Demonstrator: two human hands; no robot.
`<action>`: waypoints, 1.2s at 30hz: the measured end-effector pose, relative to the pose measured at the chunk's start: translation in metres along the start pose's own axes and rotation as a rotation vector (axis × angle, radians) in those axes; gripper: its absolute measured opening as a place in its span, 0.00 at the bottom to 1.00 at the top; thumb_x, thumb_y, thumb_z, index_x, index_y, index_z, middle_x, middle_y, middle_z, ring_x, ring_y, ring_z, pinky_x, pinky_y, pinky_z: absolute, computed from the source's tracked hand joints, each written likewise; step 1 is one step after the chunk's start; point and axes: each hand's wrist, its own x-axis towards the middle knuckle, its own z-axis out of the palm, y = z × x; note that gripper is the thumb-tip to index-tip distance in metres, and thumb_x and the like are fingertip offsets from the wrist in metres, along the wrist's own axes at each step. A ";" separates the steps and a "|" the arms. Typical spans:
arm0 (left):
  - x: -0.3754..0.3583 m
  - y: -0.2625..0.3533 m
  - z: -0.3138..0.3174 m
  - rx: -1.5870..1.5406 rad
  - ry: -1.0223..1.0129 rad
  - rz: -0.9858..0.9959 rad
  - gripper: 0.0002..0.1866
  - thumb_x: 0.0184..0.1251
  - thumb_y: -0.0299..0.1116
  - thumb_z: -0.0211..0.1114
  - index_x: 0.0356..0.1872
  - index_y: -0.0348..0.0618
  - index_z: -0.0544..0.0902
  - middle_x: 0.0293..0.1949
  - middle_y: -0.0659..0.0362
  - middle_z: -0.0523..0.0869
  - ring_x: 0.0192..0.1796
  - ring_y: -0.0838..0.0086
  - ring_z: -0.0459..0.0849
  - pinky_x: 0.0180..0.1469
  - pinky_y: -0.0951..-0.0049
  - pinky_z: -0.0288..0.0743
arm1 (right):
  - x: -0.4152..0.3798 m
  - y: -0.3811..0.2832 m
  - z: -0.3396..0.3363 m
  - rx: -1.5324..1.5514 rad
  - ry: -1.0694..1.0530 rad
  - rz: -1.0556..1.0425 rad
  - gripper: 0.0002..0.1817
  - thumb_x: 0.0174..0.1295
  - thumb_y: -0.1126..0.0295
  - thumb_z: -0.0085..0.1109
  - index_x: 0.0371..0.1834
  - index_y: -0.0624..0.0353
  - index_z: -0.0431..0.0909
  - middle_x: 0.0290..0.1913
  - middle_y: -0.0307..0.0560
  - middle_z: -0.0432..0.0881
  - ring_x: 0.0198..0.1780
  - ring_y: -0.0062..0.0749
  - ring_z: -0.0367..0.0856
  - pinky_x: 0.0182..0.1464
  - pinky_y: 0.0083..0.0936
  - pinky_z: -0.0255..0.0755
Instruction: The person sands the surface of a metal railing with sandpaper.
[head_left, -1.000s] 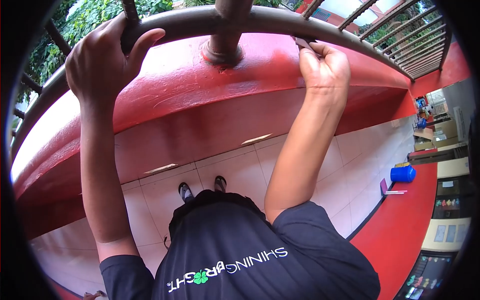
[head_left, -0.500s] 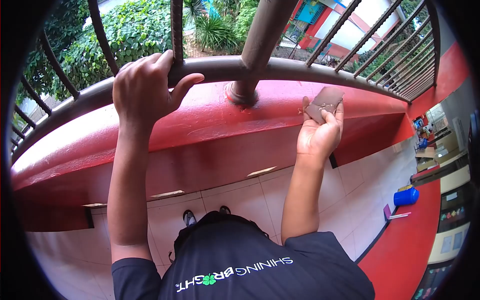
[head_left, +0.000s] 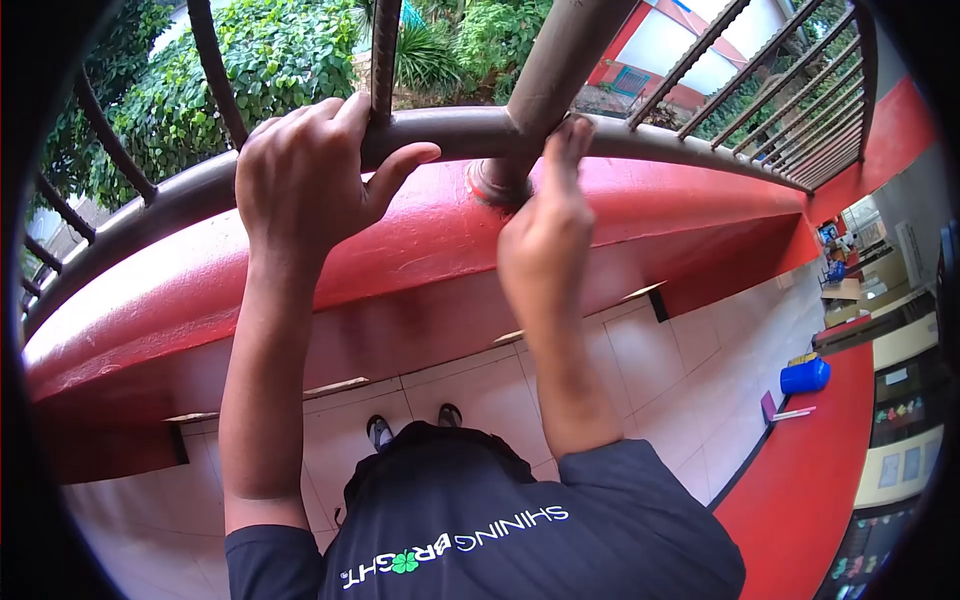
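My left hand (head_left: pixel 305 185) is wrapped over the brown metal railing (head_left: pixel 450 135), thumb stretched out along it. Just right of the thick post (head_left: pixel 565 60), my right hand (head_left: pixel 550 225) is turned edge-on with its fingers pressed against the rail. It is slightly blurred. The brown piece of sandpaper seen in that hand a moment ago is now almost wholly hidden behind the fingers and rail.
A red ledge (head_left: pixel 400 240) runs below the railing, and thin ribbed bars (head_left: pixel 690 65) rise from it. Green bushes (head_left: pixel 290 60) grow beyond. Behind me on the right, a blue container (head_left: pixel 805 377) stands on a red surface (head_left: pixel 790 480). Pale tiles (head_left: pixel 650 370) cover the floor.
My right hand has moved left and up from above the ledge to the rail by the post, turning over with the sandpaper. The left hand keeps its hold.
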 end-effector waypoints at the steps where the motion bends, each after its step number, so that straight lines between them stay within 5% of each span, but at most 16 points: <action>1: 0.000 -0.001 0.002 -0.018 0.039 0.012 0.33 0.69 0.70 0.61 0.38 0.45 0.85 0.26 0.58 0.84 0.32 0.58 0.88 0.37 0.58 0.79 | -0.008 -0.008 0.005 0.021 -0.008 -0.023 0.37 0.61 0.91 0.40 0.79 0.73 0.62 0.76 0.81 0.63 0.81 0.68 0.57 0.82 0.49 0.57; 4: 0.000 0.001 0.001 -0.016 0.008 0.001 0.32 0.69 0.69 0.62 0.38 0.45 0.85 0.26 0.57 0.84 0.32 0.58 0.88 0.37 0.58 0.79 | -0.011 0.011 -0.006 -0.019 -0.109 -0.120 0.39 0.60 0.92 0.42 0.81 0.73 0.58 0.78 0.81 0.59 0.80 0.71 0.58 0.80 0.51 0.61; 12: 0.000 0.001 0.001 -0.048 0.034 0.019 0.33 0.69 0.69 0.61 0.39 0.43 0.85 0.28 0.57 0.85 0.33 0.58 0.88 0.37 0.59 0.79 | -0.026 -0.020 0.010 -0.012 -0.008 0.016 0.40 0.58 0.91 0.44 0.80 0.72 0.61 0.77 0.78 0.62 0.73 0.69 0.71 0.73 0.50 0.71; 16: -0.001 -0.001 0.001 -0.061 0.053 0.028 0.33 0.69 0.69 0.61 0.39 0.43 0.86 0.28 0.56 0.85 0.34 0.58 0.88 0.38 0.59 0.79 | -0.026 -0.035 0.004 -0.158 -0.074 0.158 0.38 0.57 0.90 0.45 0.77 0.66 0.68 0.72 0.71 0.72 0.65 0.61 0.81 0.66 0.48 0.77; 18: -0.001 -0.002 -0.001 -0.085 0.052 0.034 0.33 0.70 0.69 0.61 0.39 0.42 0.86 0.28 0.56 0.85 0.34 0.58 0.88 0.39 0.59 0.79 | -0.024 -0.010 -0.015 0.044 -0.136 0.060 0.33 0.60 0.90 0.45 0.72 0.66 0.75 0.69 0.67 0.78 0.68 0.56 0.80 0.71 0.41 0.74; 20: -0.002 -0.003 0.001 -0.095 0.059 0.039 0.33 0.70 0.69 0.61 0.39 0.42 0.86 0.28 0.55 0.85 0.33 0.58 0.88 0.39 0.59 0.80 | -0.020 -0.001 -0.030 0.300 -0.020 0.337 0.31 0.65 0.91 0.42 0.73 0.67 0.74 0.69 0.67 0.78 0.71 0.50 0.79 0.75 0.36 0.70; 22: -0.003 -0.001 0.000 -0.100 0.067 0.028 0.33 0.70 0.69 0.61 0.38 0.42 0.86 0.28 0.55 0.85 0.33 0.58 0.88 0.39 0.59 0.80 | -0.008 0.024 -0.031 0.271 0.174 0.166 0.30 0.66 0.90 0.42 0.72 0.70 0.73 0.69 0.71 0.77 0.71 0.51 0.78 0.76 0.34 0.68; 24: -0.002 -0.001 0.001 -0.096 0.080 0.033 0.33 0.70 0.69 0.61 0.37 0.42 0.85 0.27 0.55 0.85 0.33 0.58 0.88 0.39 0.60 0.80 | -0.008 -0.005 -0.016 -0.033 -0.020 0.085 0.30 0.64 0.89 0.46 0.71 0.71 0.74 0.70 0.73 0.74 0.70 0.56 0.79 0.75 0.40 0.70; 26: -0.003 -0.001 0.002 -0.111 0.092 0.039 0.34 0.70 0.69 0.61 0.36 0.42 0.85 0.27 0.54 0.85 0.33 0.58 0.88 0.39 0.59 0.80 | -0.019 -0.052 0.005 -0.163 -0.062 0.264 0.30 0.61 0.89 0.48 0.70 0.69 0.76 0.69 0.74 0.73 0.66 0.62 0.79 0.69 0.49 0.75; 28: -0.004 -0.003 0.002 -0.122 0.098 0.039 0.34 0.70 0.69 0.61 0.36 0.41 0.85 0.27 0.54 0.85 0.33 0.58 0.88 0.40 0.59 0.80 | -0.032 -0.046 0.002 -0.235 -0.234 0.185 0.31 0.61 0.89 0.47 0.70 0.69 0.75 0.67 0.71 0.77 0.65 0.60 0.81 0.69 0.46 0.76; 32: -0.004 -0.004 0.001 -0.148 0.101 0.051 0.34 0.70 0.69 0.61 0.35 0.41 0.85 0.27 0.53 0.85 0.33 0.57 0.89 0.40 0.59 0.80 | -0.016 -0.045 -0.044 0.023 0.232 0.178 0.31 0.66 0.92 0.43 0.73 0.67 0.74 0.63 0.63 0.85 0.69 0.47 0.82 0.71 0.35 0.75; 34: -0.004 -0.004 0.002 -0.150 0.098 0.043 0.34 0.70 0.69 0.61 0.35 0.41 0.85 0.27 0.53 0.85 0.33 0.57 0.89 0.40 0.59 0.80 | -0.005 -0.031 -0.044 0.405 0.493 0.260 0.29 0.69 0.91 0.43 0.73 0.69 0.74 0.63 0.62 0.85 0.68 0.42 0.83 0.70 0.31 0.75; 36: -0.005 -0.005 0.003 -0.143 0.094 0.043 0.34 0.70 0.69 0.61 0.35 0.41 0.85 0.27 0.53 0.85 0.33 0.58 0.89 0.39 0.59 0.80 | 0.000 -0.020 -0.033 0.303 0.498 0.224 0.28 0.70 0.90 0.44 0.73 0.69 0.73 0.64 0.62 0.85 0.68 0.41 0.83 0.69 0.30 0.75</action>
